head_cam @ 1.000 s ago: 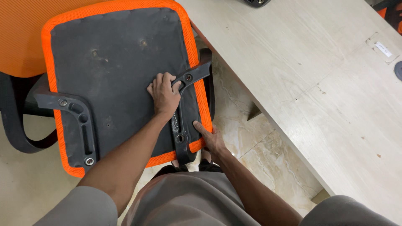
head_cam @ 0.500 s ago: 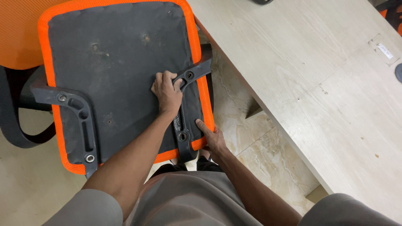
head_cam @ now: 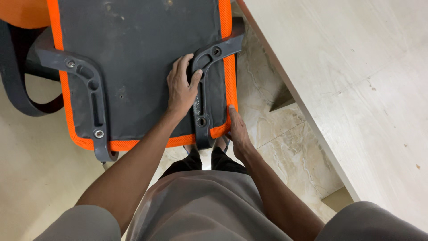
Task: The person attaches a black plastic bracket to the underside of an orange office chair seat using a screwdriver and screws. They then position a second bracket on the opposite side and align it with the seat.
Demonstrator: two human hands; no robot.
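- No packages, labels or signs show in this view — only bare surfaces.
- We have a chair seat [head_cam: 138, 67] turned underside up in front of us, standing over a pale stone-tiled floor [head_cam: 276, 134], just left of a light wood-grain table [head_cam: 356, 89].
- The seat's underside is a dark grey panel, scuffed and dusty, framed by a bright orange mesh edge [head_cam: 133, 145].
- Two dark plastic armrest brackets lie along it: the left bracket [head_cam: 89, 89] near the left edge, with a screw at each end, and the right bracket [head_cam: 207, 85] near the right edge, with slots and a bolt hole near its upper bend.
- Our left hand [head_cam: 182, 87] lies palm down on the grey panel, fingers together and pointing away from us, the thumb reaching into the curve of the right bracket — flat and pressing, not closed around anything.
- Our right hand [head_cam: 238, 134] is at the seat's lower right corner, fingers against the orange edge just beside the right bracket's lower end; we cannot tell whether it grips the edge or only rests there.
- A black curved armrest [head_cam: 18, 85] hangs at the far left, with orange fabric above it.
- Our grey-clad knees fill the bottom of the view.
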